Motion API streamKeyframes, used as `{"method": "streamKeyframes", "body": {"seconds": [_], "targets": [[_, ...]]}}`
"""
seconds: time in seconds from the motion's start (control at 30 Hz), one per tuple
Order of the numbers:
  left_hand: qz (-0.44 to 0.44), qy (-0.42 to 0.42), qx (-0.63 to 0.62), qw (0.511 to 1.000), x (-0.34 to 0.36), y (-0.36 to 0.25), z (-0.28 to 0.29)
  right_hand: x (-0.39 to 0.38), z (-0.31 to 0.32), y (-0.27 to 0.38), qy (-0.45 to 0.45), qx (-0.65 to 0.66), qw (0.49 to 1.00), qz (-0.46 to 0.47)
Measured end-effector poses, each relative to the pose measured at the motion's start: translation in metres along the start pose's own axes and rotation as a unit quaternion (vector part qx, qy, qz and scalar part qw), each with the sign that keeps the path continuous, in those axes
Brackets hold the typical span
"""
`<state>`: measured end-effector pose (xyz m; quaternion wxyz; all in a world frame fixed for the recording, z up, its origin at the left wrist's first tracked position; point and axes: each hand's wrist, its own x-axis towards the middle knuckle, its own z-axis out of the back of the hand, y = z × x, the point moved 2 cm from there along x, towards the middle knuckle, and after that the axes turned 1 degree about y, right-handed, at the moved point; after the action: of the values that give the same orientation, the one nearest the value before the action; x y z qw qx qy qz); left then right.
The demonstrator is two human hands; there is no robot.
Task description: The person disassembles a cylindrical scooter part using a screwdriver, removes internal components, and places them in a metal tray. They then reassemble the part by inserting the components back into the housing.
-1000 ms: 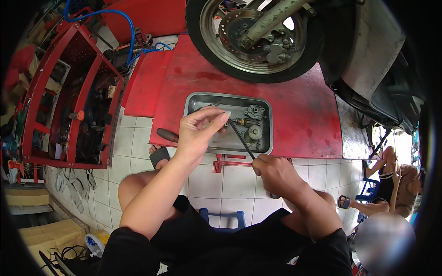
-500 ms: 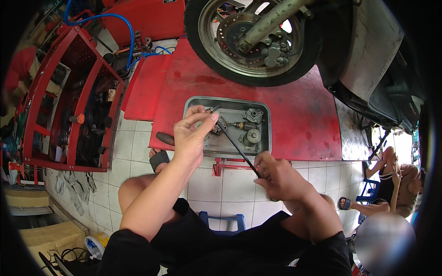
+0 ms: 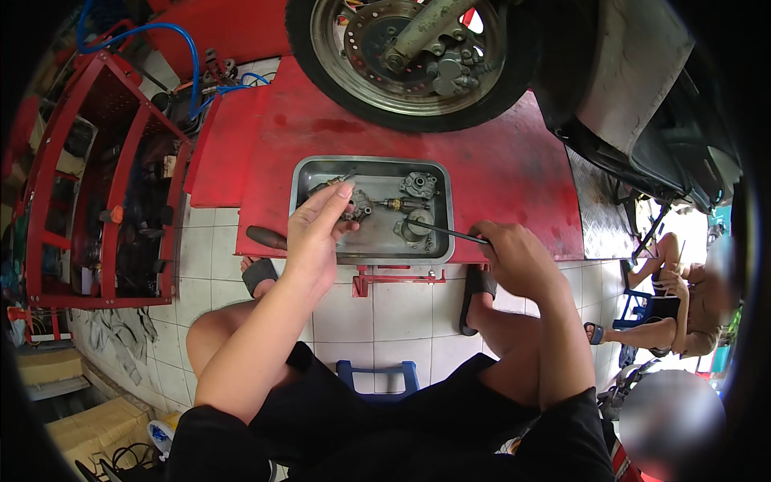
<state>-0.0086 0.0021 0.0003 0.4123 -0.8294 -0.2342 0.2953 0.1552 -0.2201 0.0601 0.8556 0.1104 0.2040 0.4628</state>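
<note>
My left hand is raised over the left part of a metal tray, its fingers pinched on something I cannot make out. My right hand, at the tray's lower right, grips a slim black rod. The rod's far end lies over a cylindrical metal part; whether it touches is unclear. A grey casting and a narrow metal fitting also lie in the tray. Other parts behind my left fingers are partly hidden. A brown-handled tool sticks out beside the tray's left edge.
The tray stands on a red platform below a motorcycle wheel. A red shelving cart and blue hose are at the left. A blue stool is beneath me. Another person sits at the right.
The rod's far end has left my left fingertips and now points over the tray's right half, lying flatter. My right hand has risen and moved right. The whole view has shifted slightly.
</note>
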Motion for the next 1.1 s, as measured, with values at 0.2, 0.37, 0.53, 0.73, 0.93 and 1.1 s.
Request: {"method": "streamKeyframes", "body": {"seconds": [0.2, 0.37, 0.53, 0.73, 0.93, 1.1], "targets": [[0.139, 0.072, 0.058, 0.986, -0.004, 0.012, 0.004, 0.001, -0.005, -0.025, 0.027, -0.041, 0.998, -0.035], [0.124, 0.093, 0.06, 0.986, -0.003, 0.009, 0.003, -0.001, 0.008, -0.019, 0.018, -0.024, 0.999, -0.042], [0.123, 0.091, 0.05, 0.987, -0.005, 0.009, -0.004, -0.001, 0.006, -0.016, -0.001, -0.016, 0.999, -0.033], [0.137, 0.099, 0.049, 0.984, -0.006, 0.012, -0.003, 0.004, -0.008, -0.03, 0.016, -0.027, 0.999, -0.021], [0.133, 0.097, 0.051, 0.985, -0.006, 0.01, -0.004, 0.006, -0.007, -0.03, 0.015, -0.058, 0.998, -0.014], [0.134, 0.092, 0.046, 0.986, -0.007, 0.009, -0.004, 0.006, -0.003, -0.032, 0.013, -0.016, 1.0, -0.018]]}}
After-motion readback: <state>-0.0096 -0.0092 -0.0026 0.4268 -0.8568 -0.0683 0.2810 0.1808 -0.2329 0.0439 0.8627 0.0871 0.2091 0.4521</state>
